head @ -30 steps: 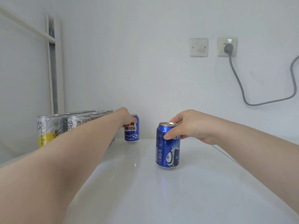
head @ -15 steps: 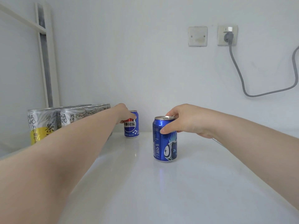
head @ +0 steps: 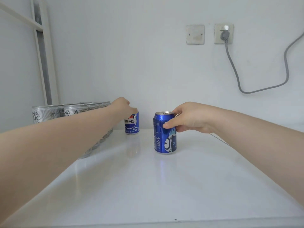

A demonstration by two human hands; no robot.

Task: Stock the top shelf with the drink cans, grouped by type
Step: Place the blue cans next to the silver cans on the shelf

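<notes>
Left of the blue can [head: 165, 137], the left forearm [head: 65, 145] covers most of the silver tea cans [head: 74, 111]; the left hand [head: 121, 105] hides its own fingers atop the Pepsi can [head: 131, 124], grip unclear; the right hand [head: 190, 119] tucks most fingers behind the blue can; that can's small print is unreadable.

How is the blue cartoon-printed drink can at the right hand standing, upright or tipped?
Upright: the blue cartoon-printed drink can rests base-flat on the white shelf, sides vertical, right hand gripping its top.

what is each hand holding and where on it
The right hand grips the near blue can round its upper side, thumb in front. The left hand holds the far blue can by its top.
</notes>
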